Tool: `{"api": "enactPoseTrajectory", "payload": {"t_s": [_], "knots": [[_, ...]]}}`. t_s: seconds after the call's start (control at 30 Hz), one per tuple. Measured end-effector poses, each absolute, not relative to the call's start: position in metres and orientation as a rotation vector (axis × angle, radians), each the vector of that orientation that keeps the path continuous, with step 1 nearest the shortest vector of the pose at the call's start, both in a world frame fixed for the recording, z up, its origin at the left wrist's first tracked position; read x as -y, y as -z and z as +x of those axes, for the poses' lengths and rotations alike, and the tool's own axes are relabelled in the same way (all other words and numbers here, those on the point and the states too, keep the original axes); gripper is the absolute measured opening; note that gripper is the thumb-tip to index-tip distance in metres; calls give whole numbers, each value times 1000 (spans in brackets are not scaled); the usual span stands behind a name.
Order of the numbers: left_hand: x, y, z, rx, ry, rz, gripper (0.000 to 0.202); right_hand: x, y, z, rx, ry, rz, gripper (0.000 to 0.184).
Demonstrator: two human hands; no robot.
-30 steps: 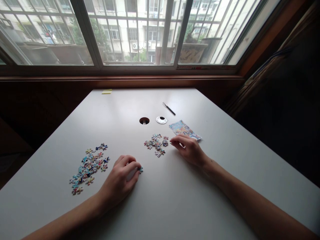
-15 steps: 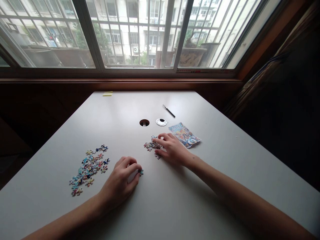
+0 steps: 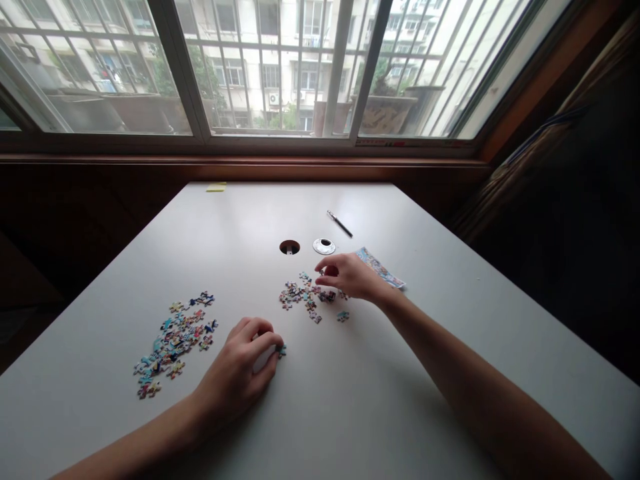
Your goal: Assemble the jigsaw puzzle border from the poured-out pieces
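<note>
My left hand (image 3: 250, 357) rests on the table with its fingers curled, thumb and fingertips closed on a bluish jigsaw piece (image 3: 282, 350) that sticks out at their tips. Above a spread of mixed jigsaw pieces (image 3: 295, 293) is my right hand (image 3: 345, 275), its thumb and fingers bent together around what looks like a small piece (image 3: 321, 272), mostly hidden. One teal piece (image 3: 343, 316) lies alone below that hand. The colourful picture sheet (image 3: 383, 270) is partly covered by my right hand and wrist.
A larger heap of jigsaw pieces (image 3: 175, 337) lies at the left of the white table (image 3: 330, 413). Farther back are a round cable hole (image 3: 289, 247), its metal cover (image 3: 324, 247), a pen (image 3: 340, 224) and a yellow sticky note (image 3: 217, 187). Beyond stands a barred window (image 3: 270, 73).
My right hand has lifted and shifted slightly right and away from me, uncovering more of the pieces, now more spread, and a lone teal one. My left hand has hardly moved.
</note>
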State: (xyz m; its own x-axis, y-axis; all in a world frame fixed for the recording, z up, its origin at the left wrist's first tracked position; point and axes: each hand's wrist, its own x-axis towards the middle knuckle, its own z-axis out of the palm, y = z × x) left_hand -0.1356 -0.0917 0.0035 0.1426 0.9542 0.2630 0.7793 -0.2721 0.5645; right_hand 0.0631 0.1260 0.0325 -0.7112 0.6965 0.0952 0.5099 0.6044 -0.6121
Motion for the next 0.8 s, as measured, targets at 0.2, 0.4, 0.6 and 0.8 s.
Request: {"api": "enactPoseTrajectory", "payload": {"t_s": [0.2,0.4,0.6,0.8], "knots": [[93,-4,-135,-1685,-840,2131,18,-139,-32,78,2638,-628,-1088,20],[92,-4,-135,-1691,-837,2133,18,-126,-44,74,2860,-549,-857,12],[92,-5,-134,-1690,-839,2136,19,-113,-51,66,2920,-737,-732,9],[92,-4,-135,-1690,-839,2133,19,-125,-57,77,3003,-797,-925,13]]}}
